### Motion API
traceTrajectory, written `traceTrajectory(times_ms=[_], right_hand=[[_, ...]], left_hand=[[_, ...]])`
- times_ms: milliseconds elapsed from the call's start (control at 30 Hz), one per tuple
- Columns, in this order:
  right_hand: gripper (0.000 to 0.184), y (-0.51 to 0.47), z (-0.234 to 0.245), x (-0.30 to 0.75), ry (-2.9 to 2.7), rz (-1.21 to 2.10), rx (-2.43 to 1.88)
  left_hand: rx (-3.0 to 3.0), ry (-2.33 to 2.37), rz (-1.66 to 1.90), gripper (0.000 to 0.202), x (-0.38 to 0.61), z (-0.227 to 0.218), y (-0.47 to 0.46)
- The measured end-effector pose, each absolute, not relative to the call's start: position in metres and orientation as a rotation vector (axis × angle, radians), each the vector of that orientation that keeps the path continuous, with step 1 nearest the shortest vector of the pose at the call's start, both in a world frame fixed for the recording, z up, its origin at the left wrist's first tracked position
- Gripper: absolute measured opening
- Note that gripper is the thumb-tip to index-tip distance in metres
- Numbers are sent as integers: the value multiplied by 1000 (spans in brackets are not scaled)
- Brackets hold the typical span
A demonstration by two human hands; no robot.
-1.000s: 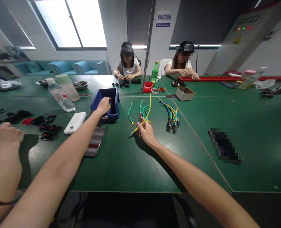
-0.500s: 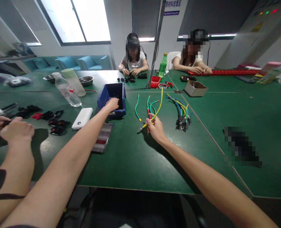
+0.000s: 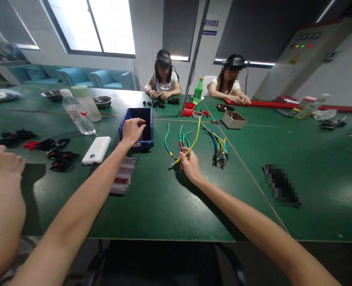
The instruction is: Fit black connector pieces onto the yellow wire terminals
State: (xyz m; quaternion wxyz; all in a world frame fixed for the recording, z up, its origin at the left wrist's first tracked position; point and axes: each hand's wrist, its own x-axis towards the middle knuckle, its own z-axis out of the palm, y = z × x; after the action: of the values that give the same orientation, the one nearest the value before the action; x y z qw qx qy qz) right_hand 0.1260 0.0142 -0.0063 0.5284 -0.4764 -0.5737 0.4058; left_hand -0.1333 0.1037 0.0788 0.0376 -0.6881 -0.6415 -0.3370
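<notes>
My right hand (image 3: 190,165) is closed on a yellow wire (image 3: 196,140), which slants up and away; a metal terminal is at its near end. Something red shows beside those fingers, mostly covered. Close by lie several green wires (image 3: 182,133), and one more green wire (image 3: 166,140) with a yellow end lies apart to the left. My left hand (image 3: 132,131) is over the near left part of a blue bin (image 3: 137,146), its thumb and fingers curled towards each other. Whatever is between those fingertips is too small to make out. The bin's inside is dark.
Right of the wires lies a bundle of coloured wires with black ends (image 3: 220,157). A white power bank (image 3: 96,151), a water bottle (image 3: 79,113) and black parts (image 3: 62,159) are at left. A co-worker's hand (image 3: 3,171) enters there. Further back stands a cardboard box (image 3: 234,120).
My left hand has lifted out of the bin's inside and drawn slightly left, its fingers now showing. My right hand still holds the yellow wire. The view has shifted a little.
</notes>
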Motion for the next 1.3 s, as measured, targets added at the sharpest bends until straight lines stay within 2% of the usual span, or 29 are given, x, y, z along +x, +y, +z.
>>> traceTrajectory(times_ms=[233, 400, 700, 1300], right_hand=[[37, 15, -7, 127, -1236, 981, -1121], [34, 13, -4, 128, -1181, 1035, -1085], [28, 7, 0, 133, -1128, 1098, -1057], [25, -1, 3, 132, -1161, 1148, -973]], left_hand=[[-2383, -1667, -1280, 15, -79, 64, 6], [-2572, -1770, -1434, 10, -45, 34, -27], [-2578, -2064, -1482, 10, -44, 13, -38], [-2582, -2108, -1550, 10, -45, 13, -36]])
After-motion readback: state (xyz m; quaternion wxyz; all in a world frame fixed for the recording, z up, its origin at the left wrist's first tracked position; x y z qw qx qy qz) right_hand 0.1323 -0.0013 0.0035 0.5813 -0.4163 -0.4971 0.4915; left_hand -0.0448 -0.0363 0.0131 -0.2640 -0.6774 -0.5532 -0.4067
